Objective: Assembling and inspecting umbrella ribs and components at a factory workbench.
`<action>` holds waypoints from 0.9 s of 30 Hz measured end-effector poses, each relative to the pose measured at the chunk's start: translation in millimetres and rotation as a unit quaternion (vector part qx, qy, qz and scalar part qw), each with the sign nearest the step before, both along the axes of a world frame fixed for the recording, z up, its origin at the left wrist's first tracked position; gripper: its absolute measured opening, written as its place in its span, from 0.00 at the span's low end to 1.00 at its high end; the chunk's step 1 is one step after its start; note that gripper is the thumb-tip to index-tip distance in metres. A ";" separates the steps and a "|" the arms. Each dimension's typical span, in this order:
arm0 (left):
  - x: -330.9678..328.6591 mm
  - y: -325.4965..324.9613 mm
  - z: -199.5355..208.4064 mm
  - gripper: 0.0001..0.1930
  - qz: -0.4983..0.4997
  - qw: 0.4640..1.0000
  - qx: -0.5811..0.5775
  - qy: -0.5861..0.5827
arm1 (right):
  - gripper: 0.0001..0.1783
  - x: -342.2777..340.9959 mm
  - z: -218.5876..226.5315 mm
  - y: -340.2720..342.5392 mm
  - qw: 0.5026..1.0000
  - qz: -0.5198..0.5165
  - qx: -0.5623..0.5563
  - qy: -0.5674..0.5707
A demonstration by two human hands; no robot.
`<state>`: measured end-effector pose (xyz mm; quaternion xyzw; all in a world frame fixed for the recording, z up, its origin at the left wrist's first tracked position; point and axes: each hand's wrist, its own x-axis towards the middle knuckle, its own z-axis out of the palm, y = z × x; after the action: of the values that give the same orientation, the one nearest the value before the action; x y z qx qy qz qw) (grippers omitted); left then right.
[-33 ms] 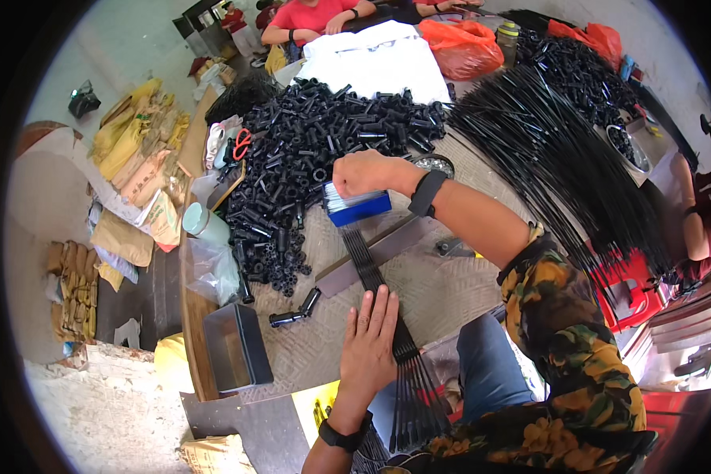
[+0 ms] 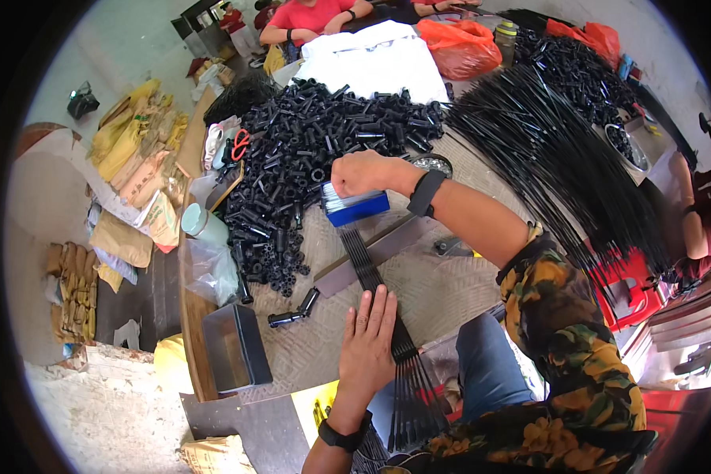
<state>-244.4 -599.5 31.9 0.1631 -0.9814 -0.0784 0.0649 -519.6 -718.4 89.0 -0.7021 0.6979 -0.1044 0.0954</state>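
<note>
Head view, left hand: the left hand (image 2: 369, 344) is lying open and flat, fingers spread, pressing down on a row of thin black rods (image 2: 387, 316) near the table edge at 6 o'clock.
Head view, right hand: the right hand (image 2: 365, 174) is closing in a fist around the top of a blue brush block (image 2: 358, 207) with pale bristles, just above centre.
Head view, rods: the row is running from under the brush block toward 6 o'clock, crossing a flat grey strip (image 2: 379, 253) and fanning out over the person's lap.
Head view, table: the woven-top table (image 2: 442, 292) is carrying a large heap of black plastic tubes (image 2: 308, 158) at 11 o'clock and a big sheaf of long black rods (image 2: 553, 150) at 2 o'clock.
Head view, nearby: two loose black tubes (image 2: 296, 310) are lying just left of the left hand; an open grey metal box (image 2: 235, 347) is sitting at 8 o'clock.
Head view, others: a person in a red shirt (image 2: 312, 16) is sitting at 12 o'clock.
</note>
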 end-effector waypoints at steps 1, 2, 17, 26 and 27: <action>0.0 1.2 1.0 0.46 0.003 1.000 0.001 -0.003 | 0.09 -1.1 -2.4 0.3 1.000 -0.006 -0.012 -0.011; -0.1 1.5 0.7 0.46 0.002 1.000 0.002 -0.003 | 0.09 -0.5 -4.3 -0.1 1.000 -0.006 -0.011 -0.010; 13.9 23.9 -2.2 0.48 -0.004 1.000 -0.007 0.018 | 0.04 18.6 -29.0 111.3 0.984 0.088 -0.136 -0.074; 3.9 23.8 -8.0 0.44 0.003 0.999 -0.038 0.006 | 0.04 8.9 -32.8 105.9 0.989 0.055 -0.124 -0.054; 3.8 23.8 -8.0 0.45 0.004 0.999 -0.042 0.005 | 0.05 8.7 -33.3 105.6 0.989 0.055 -0.125 -0.054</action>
<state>-240.6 -575.7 23.9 0.1632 -0.9829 -0.0373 0.0770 -510.9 -612.8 55.7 -0.7391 0.6338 -0.2227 0.0499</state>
